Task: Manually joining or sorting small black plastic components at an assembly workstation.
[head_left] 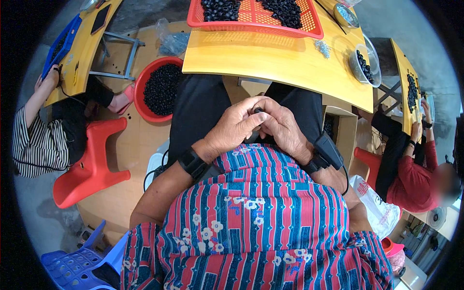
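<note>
My left hand point(233, 124) and my right hand point(284, 126) meet above my lap, in front of the table edge. Their fingers are closed together around a small black round part point(258, 110), which shows between the thumbs and fingertips. Most of the part is hidden by the fingers, so its exact shape cannot be made out. Each wrist wears a black strap, and the right one carries a black box with a cable.
Ahead, a yellow table point(270, 60) bears a red basket point(256, 28) of black rings, small clear pieces point(322, 48) and a clear tub point(356, 72). A red basin point(138, 94) of black parts stands left of my legs. Co-workers sit at both sides.
</note>
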